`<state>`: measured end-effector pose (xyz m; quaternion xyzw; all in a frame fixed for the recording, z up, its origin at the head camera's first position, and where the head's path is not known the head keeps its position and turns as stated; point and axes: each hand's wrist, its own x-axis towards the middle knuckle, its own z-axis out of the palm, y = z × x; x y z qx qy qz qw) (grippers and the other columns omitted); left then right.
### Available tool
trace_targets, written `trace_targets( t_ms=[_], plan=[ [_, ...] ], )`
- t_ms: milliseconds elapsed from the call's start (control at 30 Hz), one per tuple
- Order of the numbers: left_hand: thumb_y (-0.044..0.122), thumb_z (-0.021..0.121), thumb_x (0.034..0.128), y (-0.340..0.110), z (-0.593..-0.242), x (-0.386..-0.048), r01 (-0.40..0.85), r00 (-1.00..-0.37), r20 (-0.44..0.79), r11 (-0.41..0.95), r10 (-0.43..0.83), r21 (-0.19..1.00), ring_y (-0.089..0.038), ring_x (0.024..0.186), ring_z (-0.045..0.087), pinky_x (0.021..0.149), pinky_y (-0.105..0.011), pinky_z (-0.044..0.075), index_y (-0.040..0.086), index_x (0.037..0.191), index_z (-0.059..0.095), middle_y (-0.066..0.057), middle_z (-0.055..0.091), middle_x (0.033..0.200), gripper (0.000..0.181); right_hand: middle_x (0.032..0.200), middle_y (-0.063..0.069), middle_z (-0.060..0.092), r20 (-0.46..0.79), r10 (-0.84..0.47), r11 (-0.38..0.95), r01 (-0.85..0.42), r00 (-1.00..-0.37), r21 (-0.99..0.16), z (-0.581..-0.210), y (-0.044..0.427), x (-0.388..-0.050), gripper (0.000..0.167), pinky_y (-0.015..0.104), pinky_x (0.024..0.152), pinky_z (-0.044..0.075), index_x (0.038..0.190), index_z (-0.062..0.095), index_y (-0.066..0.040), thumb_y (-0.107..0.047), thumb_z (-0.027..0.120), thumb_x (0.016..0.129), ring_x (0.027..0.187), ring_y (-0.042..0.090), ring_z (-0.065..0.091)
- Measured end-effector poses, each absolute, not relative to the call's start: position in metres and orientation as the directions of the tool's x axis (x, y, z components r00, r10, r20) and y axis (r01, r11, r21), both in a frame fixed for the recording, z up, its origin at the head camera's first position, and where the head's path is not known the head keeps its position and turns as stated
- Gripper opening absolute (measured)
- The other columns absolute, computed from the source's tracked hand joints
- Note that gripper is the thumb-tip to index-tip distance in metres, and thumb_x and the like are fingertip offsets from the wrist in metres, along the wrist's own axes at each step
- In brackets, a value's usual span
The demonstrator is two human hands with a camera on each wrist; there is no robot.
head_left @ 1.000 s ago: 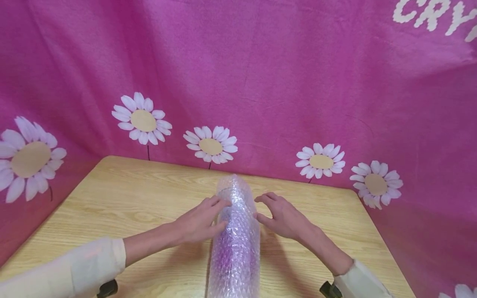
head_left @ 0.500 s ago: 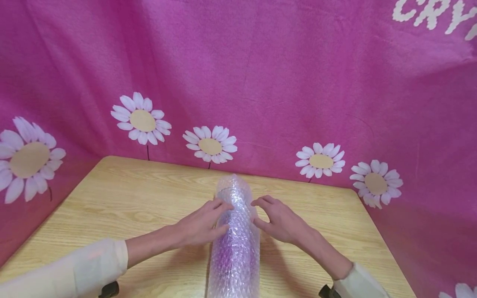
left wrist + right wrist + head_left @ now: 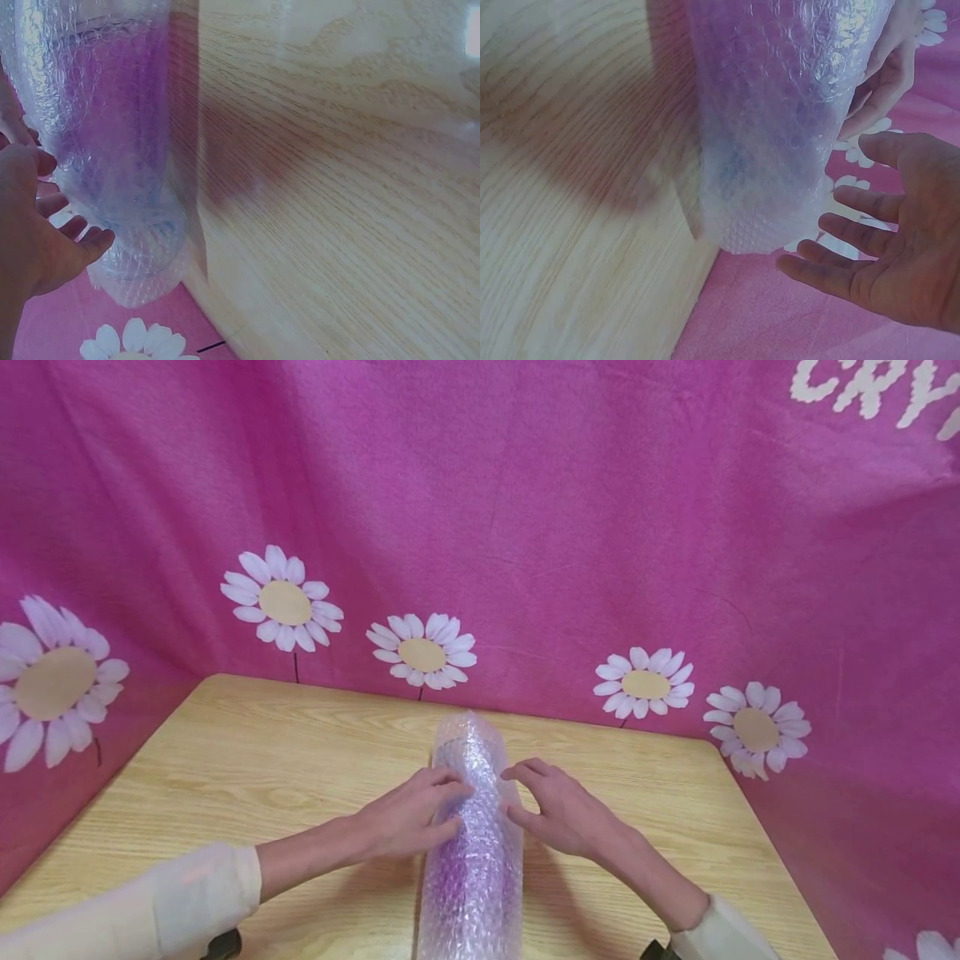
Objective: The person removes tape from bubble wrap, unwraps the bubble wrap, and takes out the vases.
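A long roll of bubble wrap (image 3: 476, 877) with something purple inside lies on the table, pointing away from me; its near end is cut off by the frame. My left hand (image 3: 408, 814) is at its left side, fingertips over the upper surface. From the right, my right hand (image 3: 566, 810) holds its spread fingers close to the roll; contact is hard to tell. In the left wrist view the left hand (image 3: 45, 232) has relaxed, parted fingers beside the wrap (image 3: 112, 112). The right wrist view shows the right hand (image 3: 900, 232) palm toward the wrap (image 3: 765, 127), fingers spread.
The wooden table (image 3: 285, 752) reaches back to a pink cloth (image 3: 487, 527) printed with white daisies, which hangs behind it and on both sides. White lettering (image 3: 862, 389) is at the upper right. Dark objects (image 3: 223, 943) show under both sleeves.
Both hands have drawn slightly toward the near side, and the right hand has shifted a little left, nearer the roll. The roll has barely moved.
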<state>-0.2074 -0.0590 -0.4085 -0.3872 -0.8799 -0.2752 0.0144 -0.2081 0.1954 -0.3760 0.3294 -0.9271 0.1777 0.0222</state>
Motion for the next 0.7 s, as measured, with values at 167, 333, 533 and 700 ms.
trace_targets(
  t_ms=[167,333,533,700],
  plan=[
    [0.020,0.062,0.0935,-0.058,-0.411,-0.207,0.691,-0.698,0.236,0.549,0.676,0.470,-0.027,0.119,0.053,0.102,-0.042,0.047,0.001,0.131,0.063,-0.013,0.057,0.128,0.042,0.124,0.011,0.062,0.156,-0.605,0.716,-0.619,-0.781,-0.323,-0.377,0.194,-0.205,0.038,0.045,0.096,0.051,0.127,0.062,-0.004,-0.024,0.065,0.095,0.114,0.027,0.060],
    [0.019,0.063,0.0934,-0.057,-0.414,-0.207,0.704,-0.686,0.260,0.528,0.680,0.474,-0.028,0.119,0.053,0.102,-0.043,0.047,0.000,0.129,0.063,-0.013,0.057,0.127,0.040,0.124,0.010,0.063,0.159,-0.609,0.712,-0.623,-0.777,-0.324,-0.378,0.192,-0.202,0.036,0.043,0.097,0.051,0.126,0.063,-0.005,-0.024,0.064,0.095,0.114,0.026,0.060],
    [0.021,0.063,0.0937,-0.058,-0.415,-0.208,0.714,-0.679,0.277,0.525,0.680,0.463,-0.028,0.117,0.055,0.101,-0.044,0.047,0.001,0.129,0.064,-0.013,0.058,0.126,0.041,0.125,0.012,0.063,0.166,-0.626,0.690,-0.641,-0.762,-0.337,-0.377,0.189,-0.196,0.033,0.043,0.098,0.050,0.124,0.063,-0.005,-0.021,0.063,0.095,0.116,0.026,0.060],
    [0.021,0.062,0.0942,-0.058,-0.415,-0.208,0.702,-0.686,0.257,0.527,0.681,0.479,-0.026,0.118,0.054,0.103,-0.042,0.046,0.001,0.130,0.063,-0.012,0.057,0.126,0.041,0.126,0.011,0.064,0.145,-0.611,0.699,-0.616,-0.778,-0.364,-0.375,0.185,-0.188,0.035,0.042,0.098,0.051,0.126,0.063,-0.006,-0.024,0.062,0.097,0.116,0.023,0.060]
  ],
)
